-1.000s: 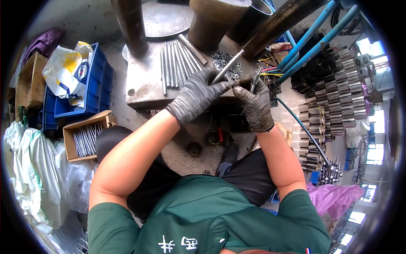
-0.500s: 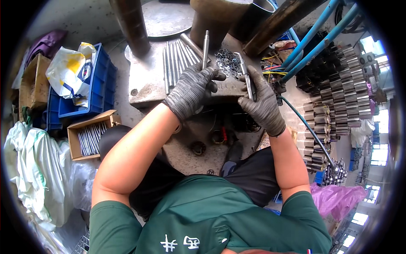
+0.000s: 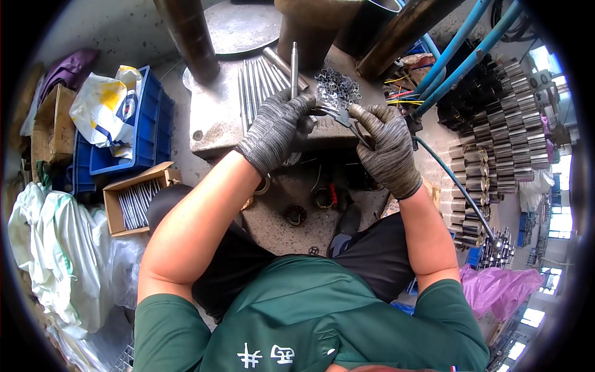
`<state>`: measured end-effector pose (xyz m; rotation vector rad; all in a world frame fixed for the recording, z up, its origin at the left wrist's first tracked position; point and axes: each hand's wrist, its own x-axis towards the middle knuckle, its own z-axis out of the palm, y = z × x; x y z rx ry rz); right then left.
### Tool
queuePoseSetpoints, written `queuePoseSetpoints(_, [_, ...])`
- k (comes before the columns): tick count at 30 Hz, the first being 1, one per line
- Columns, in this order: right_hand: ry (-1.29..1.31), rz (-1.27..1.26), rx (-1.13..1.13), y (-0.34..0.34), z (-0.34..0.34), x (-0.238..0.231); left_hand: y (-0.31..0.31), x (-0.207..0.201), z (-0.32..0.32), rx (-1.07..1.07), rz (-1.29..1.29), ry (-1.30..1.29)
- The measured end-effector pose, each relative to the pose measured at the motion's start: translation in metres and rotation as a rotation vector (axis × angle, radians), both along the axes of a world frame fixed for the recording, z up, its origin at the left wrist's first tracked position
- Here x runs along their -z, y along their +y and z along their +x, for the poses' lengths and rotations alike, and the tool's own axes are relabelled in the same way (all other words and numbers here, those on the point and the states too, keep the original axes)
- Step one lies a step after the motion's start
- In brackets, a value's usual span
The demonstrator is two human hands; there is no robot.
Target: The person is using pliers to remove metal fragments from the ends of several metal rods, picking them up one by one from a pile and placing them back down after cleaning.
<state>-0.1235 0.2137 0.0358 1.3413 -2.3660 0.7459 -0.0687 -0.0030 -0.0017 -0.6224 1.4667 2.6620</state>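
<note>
My left hand (image 3: 273,133), in a grey knit glove, is closed round a slim steel shaft (image 3: 294,69) that stands nearly upright, its stepped end on top. In my gloved right hand (image 3: 389,149) is a pair of pliers (image 3: 341,116), the jaws pointing left toward my left fingers. Whether the tips touch the shaft or carry anything is too small to tell. Just beyond the hands, a pile of small dark metal clips (image 3: 336,88) lies on the worn metal worktop (image 3: 214,118). Several steel shafts (image 3: 253,84) lie side by side left of that pile.
Thick pipes (image 3: 193,37) rise behind the worktop. A blue crate (image 3: 158,127) and a cardboard box (image 3: 113,208) of shafts stand at left. Stacked metal cylinders (image 3: 496,136), blue tubes (image 3: 462,46) and a hose (image 3: 455,180) occupy the right.
The pliers have swung from pointing away and up to pointing left, closer to my left hand. My right hand has turned with them. The shaft stays in my left hand, slightly shifted left.
</note>
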Motion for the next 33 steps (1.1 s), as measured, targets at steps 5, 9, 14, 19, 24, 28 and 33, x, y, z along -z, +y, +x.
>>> queuePoseSetpoints(5, [-0.007, -0.004, -0.004, -0.001, 0.0, 0.001, 0.0, -0.009, 0.004, 0.013, -0.038, 0.003])
queuePoseSetpoints(9, [-0.008, 0.034, 0.003, -0.001, -0.001, 0.001, -0.003, -0.013, 0.007, 0.117, -0.263, -0.007])
queuePoseSetpoints(14, [-0.33, -0.039, 0.072, 0.014, -0.011, 0.01, -0.006, -0.007, 0.009, 0.105, -0.141, 0.195])
queuePoseSetpoints(19, [-0.665, -0.191, 0.136, 0.026, -0.022, 0.005, -0.011, -0.004, 0.009, 0.12, -0.264, 0.168])
queuePoseSetpoints(24, [-0.799, -0.28, 0.14, 0.031, -0.023, -0.001, -0.008, -0.011, 0.012, 0.154, -0.473, 0.15])
queuePoseSetpoints(28, [-0.73, -0.187, 0.138, 0.035, -0.027, -0.004, -0.007, -0.005, 0.012, 0.116, -0.482, 0.241])
queuePoseSetpoints(33, [-0.623, 0.053, 0.053, 0.047, -0.032, -0.017, -0.011, -0.009, 0.017, 0.142, -0.818, 0.34])
